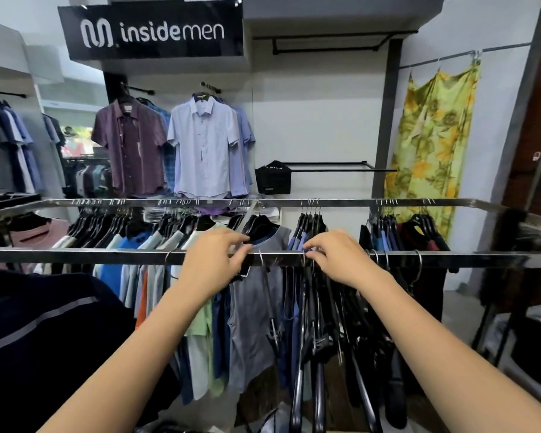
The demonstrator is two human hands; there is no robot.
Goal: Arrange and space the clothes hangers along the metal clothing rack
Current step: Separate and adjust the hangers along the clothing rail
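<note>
Two bare arms reach out from the bottom of the view, up to a long shiny metal rail [75,256] that runs from side to side. Under the rail hang lots of clothes. There is a big dark shirt [44,332] low on the left, then pale and blue tops, then a grey sleeveless top [256,307] in the middle. To the right hang empty black hangers [319,323], packed close together.

The left hand [214,260] is on the rail just left of the grey top. Its fingers are curled and pinched on the black top of a hanger there. The right hand [334,256] is on the rail too, near the left one. Its fingertips are pressed together around the thin hooks [306,253] of the black hangers.

Behind, a second rail [341,202] holds more shirts.
</note>
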